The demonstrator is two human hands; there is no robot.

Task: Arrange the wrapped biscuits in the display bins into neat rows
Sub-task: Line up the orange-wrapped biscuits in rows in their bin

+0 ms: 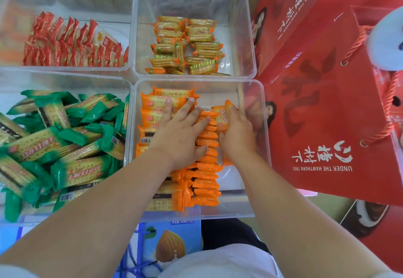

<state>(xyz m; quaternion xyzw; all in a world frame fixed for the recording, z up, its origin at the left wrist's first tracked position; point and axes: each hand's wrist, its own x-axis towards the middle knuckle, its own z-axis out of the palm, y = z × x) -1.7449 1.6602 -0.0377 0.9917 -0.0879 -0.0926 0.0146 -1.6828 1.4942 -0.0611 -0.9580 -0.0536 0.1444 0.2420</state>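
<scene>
Over the near right bin (229,211) of a four-bin shop display, a person's two hands work side by side, not touching, among the orange-wrapped biscuits (205,181). The left hand (181,133) lies flat with fingers spread, pressing on packs stacked along the bin's left side. The right hand (237,131) grips one orange pack (222,115) at the far end of an on-edge row down the middle. This bin looks about half ordered. The red-wrapped biscuits (65,44) at far left stand in rows, the yellow packs (185,46) at far right are loosely lined, and the green-wrapped biscuits (65,147) at near left lie jumbled, probably the biggest job left. Red gift bags (327,103) crowd the right; a blue almond-print carton (170,247) sits below.
</scene>
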